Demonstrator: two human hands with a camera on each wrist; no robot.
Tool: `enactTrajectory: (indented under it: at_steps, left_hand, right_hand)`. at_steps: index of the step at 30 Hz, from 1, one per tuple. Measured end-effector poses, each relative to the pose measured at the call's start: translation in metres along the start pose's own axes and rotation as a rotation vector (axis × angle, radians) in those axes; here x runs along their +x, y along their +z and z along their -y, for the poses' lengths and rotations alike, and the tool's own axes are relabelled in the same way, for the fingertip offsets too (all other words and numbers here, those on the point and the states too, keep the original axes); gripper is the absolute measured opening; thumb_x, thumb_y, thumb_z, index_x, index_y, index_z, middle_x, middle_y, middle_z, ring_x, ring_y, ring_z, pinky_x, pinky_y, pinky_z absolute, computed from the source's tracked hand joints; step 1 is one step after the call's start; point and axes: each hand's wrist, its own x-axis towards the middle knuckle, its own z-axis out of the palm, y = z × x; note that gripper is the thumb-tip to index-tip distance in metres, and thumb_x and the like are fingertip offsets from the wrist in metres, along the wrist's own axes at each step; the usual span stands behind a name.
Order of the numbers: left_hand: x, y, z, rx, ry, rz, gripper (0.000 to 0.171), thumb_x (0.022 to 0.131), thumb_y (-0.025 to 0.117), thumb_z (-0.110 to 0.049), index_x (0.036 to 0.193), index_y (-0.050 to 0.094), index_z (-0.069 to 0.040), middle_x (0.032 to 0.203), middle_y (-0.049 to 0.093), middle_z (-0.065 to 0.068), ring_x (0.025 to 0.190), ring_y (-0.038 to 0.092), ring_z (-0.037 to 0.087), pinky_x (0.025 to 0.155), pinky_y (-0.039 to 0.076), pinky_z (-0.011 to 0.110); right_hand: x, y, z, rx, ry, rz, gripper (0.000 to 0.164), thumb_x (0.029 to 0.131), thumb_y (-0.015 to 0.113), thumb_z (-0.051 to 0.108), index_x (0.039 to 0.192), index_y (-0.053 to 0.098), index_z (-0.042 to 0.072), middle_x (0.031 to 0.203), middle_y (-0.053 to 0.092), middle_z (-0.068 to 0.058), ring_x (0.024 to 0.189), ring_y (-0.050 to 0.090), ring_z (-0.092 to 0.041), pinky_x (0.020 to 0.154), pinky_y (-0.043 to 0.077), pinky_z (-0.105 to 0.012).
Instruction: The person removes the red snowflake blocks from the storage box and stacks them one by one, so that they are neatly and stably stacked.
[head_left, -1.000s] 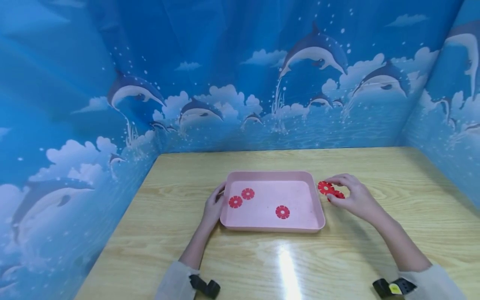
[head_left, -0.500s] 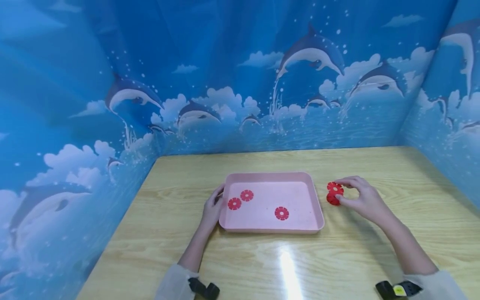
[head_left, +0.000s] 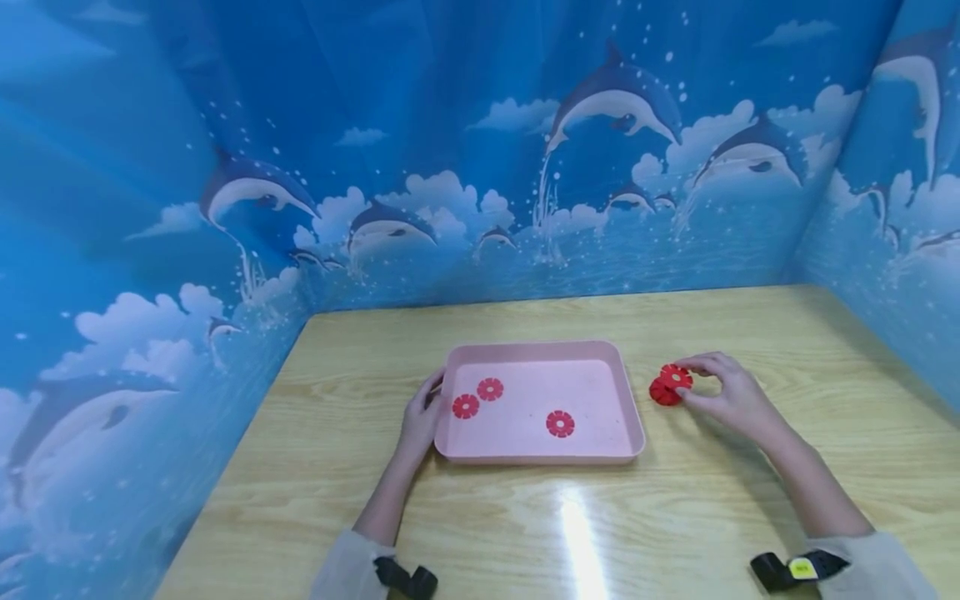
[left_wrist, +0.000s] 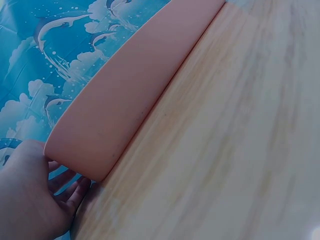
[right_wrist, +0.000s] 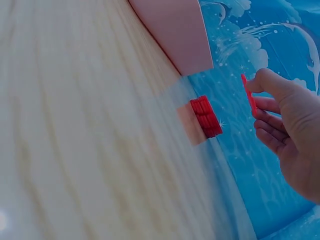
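Observation:
My right hand [head_left: 726, 396] pinches a red notched plastic disc [head_left: 677, 377] between thumb and fingers. In the right wrist view the held disc [right_wrist: 248, 95] appears edge-on. Partly behind it stands a stack of red discs [head_left: 663, 392] on the table, right of the pink tray [head_left: 540, 459]. The right wrist view shows the stack [right_wrist: 206, 117] as several layers, apart from the held disc. My left hand [head_left: 418, 423] holds the tray's left end, fingers against its outer wall; some fingertips are hidden. Three red discs lie inside: two at left [head_left: 477, 398], one nearer the front [head_left: 560, 424].
The wooden table [head_left: 337, 367] reaches back to a blue dolphin-print sheet [head_left: 450, 150] that also rises on the left and right. A black wrist strap [head_left: 405, 577] is on each sleeve. Light glares on the table [head_left: 579, 533] in front of the tray.
The right hand with its disc has moved right, from beside the tray's right wall to over the stack's upper right. The view has shifted slightly. The left hand stays at the tray.

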Motion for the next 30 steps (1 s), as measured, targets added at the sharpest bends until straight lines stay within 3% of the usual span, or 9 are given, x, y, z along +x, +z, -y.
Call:
enactTrajectory:
  at_steps: [9, 26, 30]
  left_hand:
    - [0.003, -0.002, 0.003, -0.038, 0.006, 0.018, 0.041, 0.094, 0.045, -0.004, 0.135, 0.044, -0.001, 0.135, 0.042, 0.020, 0.116, 0.045, 0.036, 0.096, 0.040, 0.043]
    - [-0.001, 0.000, 0.000, -0.006, 0.012, 0.004, 0.042, 0.094, 0.044, -0.006, 0.135, 0.044, -0.006, 0.135, 0.044, 0.015, 0.117, 0.045, 0.031, 0.097, 0.039, 0.040]
    - [-0.003, 0.000, -0.006, -0.009, 0.007, 0.006, 0.042, 0.093, 0.044, -0.005, 0.136, 0.044, -0.004, 0.136, 0.043, 0.016, 0.117, 0.044, 0.032, 0.098, 0.038, 0.041]
  right_hand:
    - [0.000, 0.008, -0.012, 0.000, 0.009, 0.044, 0.038, 0.076, 0.071, 0.004, 0.111, 0.060, -0.003, 0.107, 0.054, -0.020, 0.094, 0.051, -0.040, 0.077, 0.045, -0.058]
    - [0.003, 0.021, -0.028, 0.001, -0.045, 0.032, 0.041, 0.071, 0.073, 0.001, 0.108, 0.060, -0.006, 0.101, 0.056, -0.020, 0.090, 0.053, -0.038, 0.078, 0.044, -0.056]
    - [0.003, 0.022, -0.029, 0.000, -0.046, 0.036, 0.042, 0.071, 0.073, 0.000, 0.110, 0.059, -0.006, 0.102, 0.055, -0.020, 0.090, 0.053, -0.038, 0.078, 0.044, -0.056]
